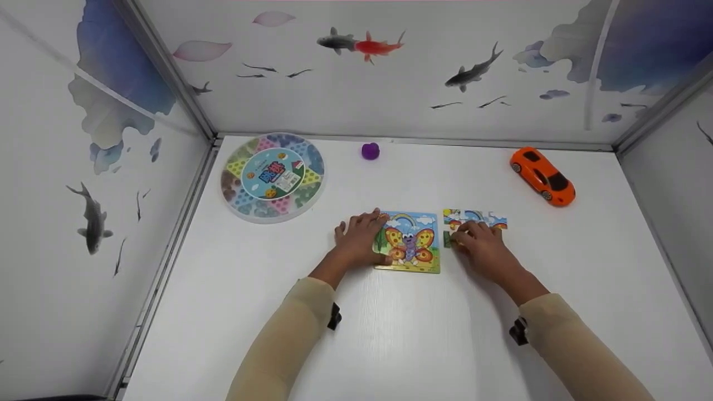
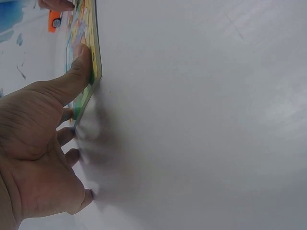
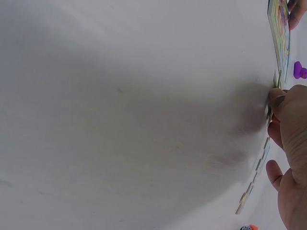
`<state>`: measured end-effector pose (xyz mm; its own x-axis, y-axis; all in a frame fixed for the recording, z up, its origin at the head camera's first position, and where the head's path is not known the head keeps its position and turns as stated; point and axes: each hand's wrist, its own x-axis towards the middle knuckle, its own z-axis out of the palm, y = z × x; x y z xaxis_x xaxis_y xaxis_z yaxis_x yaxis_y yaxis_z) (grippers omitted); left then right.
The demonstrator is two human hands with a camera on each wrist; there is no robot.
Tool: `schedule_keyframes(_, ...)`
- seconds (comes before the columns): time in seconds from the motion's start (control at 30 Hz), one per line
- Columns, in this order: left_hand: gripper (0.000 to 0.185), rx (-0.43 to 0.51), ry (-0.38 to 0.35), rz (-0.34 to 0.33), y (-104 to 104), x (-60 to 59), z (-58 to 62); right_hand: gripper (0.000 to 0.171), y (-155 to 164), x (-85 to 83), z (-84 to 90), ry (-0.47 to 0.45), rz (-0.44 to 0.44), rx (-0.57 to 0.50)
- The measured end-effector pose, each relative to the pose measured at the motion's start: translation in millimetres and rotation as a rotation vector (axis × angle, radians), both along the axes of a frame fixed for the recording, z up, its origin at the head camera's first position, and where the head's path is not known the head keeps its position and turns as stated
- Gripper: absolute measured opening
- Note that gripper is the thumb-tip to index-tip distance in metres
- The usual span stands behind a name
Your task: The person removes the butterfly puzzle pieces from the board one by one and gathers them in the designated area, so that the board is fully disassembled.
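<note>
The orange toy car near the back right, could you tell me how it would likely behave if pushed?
The orange toy car sits on wheels on a smooth white table, so it would probably roll freely. It looks like small, light plastic, likely easy to lift.

The table (image 1: 390,334) looks like white painted wood, matt, with a fine grain. The butterfly puzzle board (image 1: 412,245) seems to be thin printed cardboard with a slight shine. The orange toy car (image 1: 542,176) is glossy plastic. The sleeves (image 1: 289,334) are soft beige cloth.
</note>
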<state>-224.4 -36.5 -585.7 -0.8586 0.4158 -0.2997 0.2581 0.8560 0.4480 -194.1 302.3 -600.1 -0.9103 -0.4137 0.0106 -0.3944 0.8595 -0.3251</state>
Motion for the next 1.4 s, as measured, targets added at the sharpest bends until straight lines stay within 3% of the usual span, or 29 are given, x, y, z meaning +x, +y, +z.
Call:
schedule_keyframes(0.93, 0.106, -0.012, -0.008, 0.001, 1.4, 0.0, -0.3, 0.028, -1.5, 1.1, -2.9, 0.072, 0.031, 0.002)
schedule_keyframes(1.4, 0.106, -0.007, 0.0, -0.002, -0.4, -1.7, -4.9, 0.028, -3.2, 1.8, 0.3, 0.017, 0.004, 0.021)
